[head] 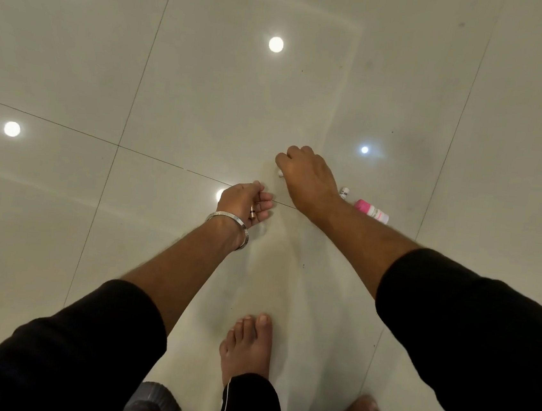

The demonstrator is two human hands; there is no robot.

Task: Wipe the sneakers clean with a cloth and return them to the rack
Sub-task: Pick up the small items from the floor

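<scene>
No sneaker, cloth or rack is in view. My right hand [309, 179] reaches down to the tiled floor with its fingers curled. A small white object [280, 172] peeks out under the fingertips; most of it is hidden. My left hand [246, 202], with a metal bangle on the wrist and a ring, hangs just left of and below the right hand. Its fingers are loosely curled and hold nothing. Both forearms come out of black sleeves.
A white bottle with a pink cap [372, 211] lies on the floor just right of my right wrist, with a small white piece [344, 192] beside it. My bare feet [248, 347] stand below. A grey object [150, 403] sits at the bottom edge. Glossy tiles reflect ceiling lights.
</scene>
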